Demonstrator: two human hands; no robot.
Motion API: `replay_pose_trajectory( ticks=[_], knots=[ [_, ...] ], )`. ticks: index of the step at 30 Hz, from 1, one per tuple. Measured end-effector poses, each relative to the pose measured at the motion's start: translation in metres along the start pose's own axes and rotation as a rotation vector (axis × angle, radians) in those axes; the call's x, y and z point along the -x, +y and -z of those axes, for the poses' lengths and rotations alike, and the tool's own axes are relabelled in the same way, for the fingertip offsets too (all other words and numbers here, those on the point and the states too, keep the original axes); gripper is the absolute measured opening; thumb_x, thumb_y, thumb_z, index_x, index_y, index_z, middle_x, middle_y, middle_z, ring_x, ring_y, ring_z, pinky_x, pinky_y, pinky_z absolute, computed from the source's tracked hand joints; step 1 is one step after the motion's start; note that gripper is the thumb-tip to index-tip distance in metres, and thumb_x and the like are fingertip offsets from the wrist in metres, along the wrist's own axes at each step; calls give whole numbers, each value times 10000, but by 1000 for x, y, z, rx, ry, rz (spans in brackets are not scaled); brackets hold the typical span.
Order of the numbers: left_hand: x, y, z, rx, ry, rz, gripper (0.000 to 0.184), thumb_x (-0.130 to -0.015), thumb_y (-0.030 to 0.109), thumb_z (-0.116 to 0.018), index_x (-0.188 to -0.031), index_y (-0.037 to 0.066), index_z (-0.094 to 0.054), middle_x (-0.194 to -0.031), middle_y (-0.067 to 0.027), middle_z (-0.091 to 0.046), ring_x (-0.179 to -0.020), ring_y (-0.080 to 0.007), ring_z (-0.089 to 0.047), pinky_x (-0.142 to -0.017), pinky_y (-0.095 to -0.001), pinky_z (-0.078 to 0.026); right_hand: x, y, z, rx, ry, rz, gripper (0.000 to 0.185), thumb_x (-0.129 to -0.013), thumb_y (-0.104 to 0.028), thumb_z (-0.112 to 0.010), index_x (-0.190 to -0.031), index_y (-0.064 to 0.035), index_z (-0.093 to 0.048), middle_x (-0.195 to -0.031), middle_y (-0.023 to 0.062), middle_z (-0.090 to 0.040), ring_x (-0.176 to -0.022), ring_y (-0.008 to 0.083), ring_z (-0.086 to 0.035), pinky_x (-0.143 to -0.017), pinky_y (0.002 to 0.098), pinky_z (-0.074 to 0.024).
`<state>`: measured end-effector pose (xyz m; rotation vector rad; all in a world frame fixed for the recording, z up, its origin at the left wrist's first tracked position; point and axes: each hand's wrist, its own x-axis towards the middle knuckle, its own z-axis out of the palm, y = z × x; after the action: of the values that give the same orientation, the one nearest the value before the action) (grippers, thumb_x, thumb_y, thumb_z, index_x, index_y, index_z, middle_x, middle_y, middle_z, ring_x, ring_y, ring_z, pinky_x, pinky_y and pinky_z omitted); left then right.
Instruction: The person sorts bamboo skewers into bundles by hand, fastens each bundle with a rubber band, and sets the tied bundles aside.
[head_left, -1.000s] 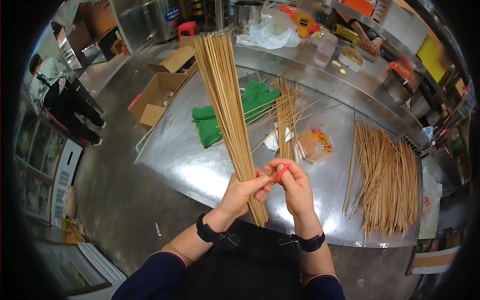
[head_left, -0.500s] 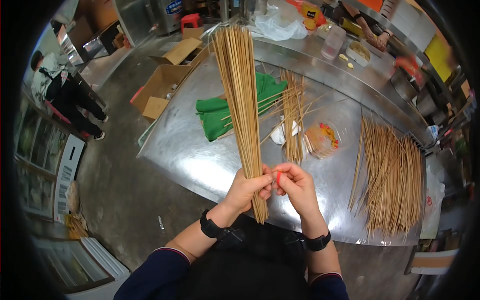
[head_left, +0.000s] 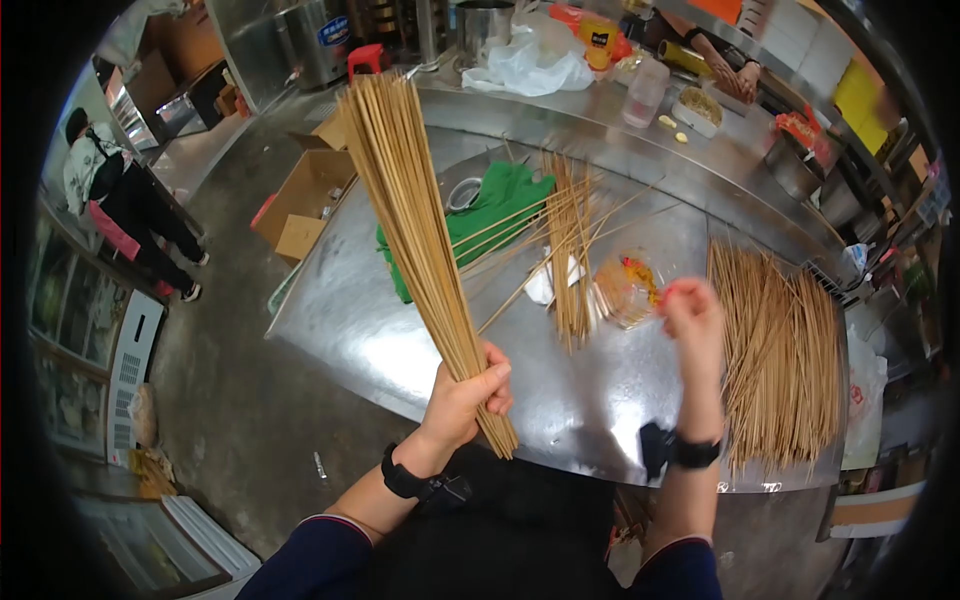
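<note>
My left hand (head_left: 462, 402) is wrapped round the lower part of a thick bundle of thin wooden sticks (head_left: 408, 215), which leans up to the left. Raised over the metal table, my right hand (head_left: 692, 312) is blurred, its fingers pinched together with a bit of red at the tips. Just left of it sits a clear container (head_left: 625, 288) with small red and yellow pieces. A smaller group of loose sticks (head_left: 570, 250) lies beside a white crumpled piece (head_left: 553, 278). To the right spreads a large pile of sticks (head_left: 775, 360).
A green cloth (head_left: 510, 195) lies behind the held bundle. An open cardboard box (head_left: 305, 195) stands left of the table (head_left: 350, 325). On the rear counter are a plastic bag (head_left: 530, 65) and a co-worker's hands (head_left: 740, 80). Another person (head_left: 115, 190) stands far left.
My right hand has left the bundle and moved right, past the clear container. The bundle, still in my left hand, has shifted left and tilts more.
</note>
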<state>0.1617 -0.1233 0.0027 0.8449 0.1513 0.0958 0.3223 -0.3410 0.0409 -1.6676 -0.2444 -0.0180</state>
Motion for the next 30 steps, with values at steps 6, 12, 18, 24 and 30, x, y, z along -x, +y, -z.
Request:
replay_pose_trajectory(
  ticks=[6,12,18,24,30],
  knots=[
    [-2,-5,-32,-128,50,-43,190,-792,3,-573,-975,-34,-535,-756,-73,-555,-530,-92,-485,-481,-228,-401,85,0,-95,-24,-44,91,49,-787,-41,-598,-822,-23,-568,-654,1,-572,-584,39,-517,-510,209,-421],
    [1,-16,-30,-193,167,-229,195,-766,-25,-570,-959,-30,-539,-699,-62,-561,-508,-92,-494,-474,-218,-417,105,1,-110,-4,29,153,89,-823,-84,-583,-844,-25,-521,-642,53,-574,-529,102,-553,-483,249,-440],
    [-3,-6,-27,-147,191,-278,164,-772,-46,-555,-898,16,-471,-715,-80,-556,-517,-107,-492,-479,-227,-414,109,3,-114,-74,-50,178,97,-826,-82,-581,-879,-16,-532,-682,56,-597,-585,90,-561,-535,225,-450],
    [2,9,-24,129,36,-87,166,-785,-33,-543,-896,52,-451,-725,-85,-533,-486,-116,-434,-468,-267,-386,107,18,-120,-295,-87,46,53,-849,-51,-532,-884,-13,-527,-748,40,-587,-673,81,-556,-596,215,-446],
    [14,5,-27,65,-49,87,151,-807,22,-547,-896,70,-436,-693,-63,-478,-464,-110,-401,-452,-270,-367,41,12,-91,-916,-24,-337,120,-895,-159,-488,-797,-105,-445,-637,-18,-436,-482,72,-372,-434,221,-326]
  ],
)
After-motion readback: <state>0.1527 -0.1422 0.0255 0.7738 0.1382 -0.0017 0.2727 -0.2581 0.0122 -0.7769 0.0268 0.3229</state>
